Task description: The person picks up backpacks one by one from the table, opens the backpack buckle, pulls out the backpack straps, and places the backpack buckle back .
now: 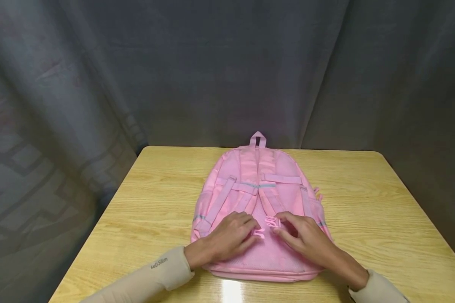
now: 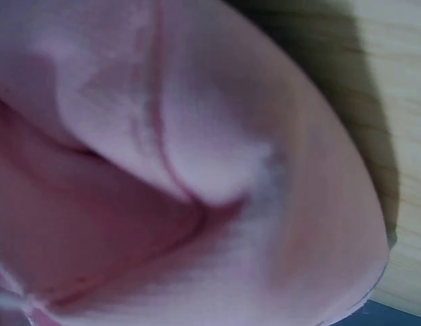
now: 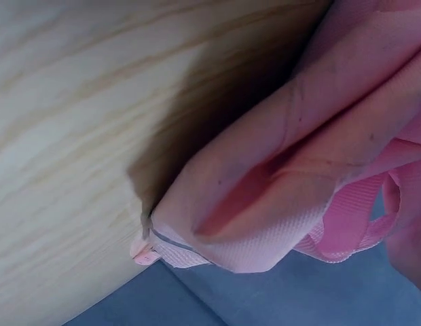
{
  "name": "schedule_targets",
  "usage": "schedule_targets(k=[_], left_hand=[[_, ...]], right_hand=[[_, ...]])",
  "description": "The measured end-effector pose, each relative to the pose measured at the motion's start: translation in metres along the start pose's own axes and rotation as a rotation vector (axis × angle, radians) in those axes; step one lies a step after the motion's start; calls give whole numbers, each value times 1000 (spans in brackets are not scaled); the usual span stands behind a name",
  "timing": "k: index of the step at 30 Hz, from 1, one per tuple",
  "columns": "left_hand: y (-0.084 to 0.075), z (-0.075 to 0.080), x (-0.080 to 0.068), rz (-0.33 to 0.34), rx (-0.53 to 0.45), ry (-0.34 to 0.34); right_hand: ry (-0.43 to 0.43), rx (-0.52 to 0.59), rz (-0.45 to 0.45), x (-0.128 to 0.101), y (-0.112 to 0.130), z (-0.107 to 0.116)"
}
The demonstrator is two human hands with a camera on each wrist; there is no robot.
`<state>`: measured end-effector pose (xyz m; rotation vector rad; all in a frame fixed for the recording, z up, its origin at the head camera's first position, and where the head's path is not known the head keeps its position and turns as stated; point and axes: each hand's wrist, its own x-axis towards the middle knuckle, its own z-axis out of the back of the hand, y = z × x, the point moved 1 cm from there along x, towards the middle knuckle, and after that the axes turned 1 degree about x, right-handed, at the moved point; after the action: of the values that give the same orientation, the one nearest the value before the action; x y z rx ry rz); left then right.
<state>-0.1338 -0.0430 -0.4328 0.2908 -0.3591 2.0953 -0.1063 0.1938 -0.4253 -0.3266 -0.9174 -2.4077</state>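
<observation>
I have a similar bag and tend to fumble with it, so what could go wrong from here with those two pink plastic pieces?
The left piece and right piece are apart and not level, so they might miss if brought together. Both look small in the left hand and right hand, so either might slip. Straps lie across the backpack just beyond the hands, so one could catch.

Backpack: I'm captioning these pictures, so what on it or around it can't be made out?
Head view: the underside of the backpack, hidden against the table.
Head view: part of the left clip, covered by the left hand.
Head view: left sleeve and right sleeve, cut off by the bottom edge.
Left wrist view: fine stitching, blurred.
</observation>
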Motion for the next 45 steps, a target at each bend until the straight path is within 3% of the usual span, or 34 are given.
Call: schedule_targets(k=[16,29,33,37,40,45], left_hand=[[-3,-6,-1,-25,111,80],[-4,-7,-3,-33,95,86],[-3,-2,-2,3,27,51],[0,8,2,85,-79,-2],[2,16,7,185,-240,-20],[2,22,15,374,-599,-8]], right_hand=[[-9,13,42,2,2,-3],[-8,20,66,2,3,-5],[-11,14,63,3,4,-5],[-17,2,80,4,4,-5],[-21,-1,104,5,5,-5],[-29,-17,139,7,9,-6]])
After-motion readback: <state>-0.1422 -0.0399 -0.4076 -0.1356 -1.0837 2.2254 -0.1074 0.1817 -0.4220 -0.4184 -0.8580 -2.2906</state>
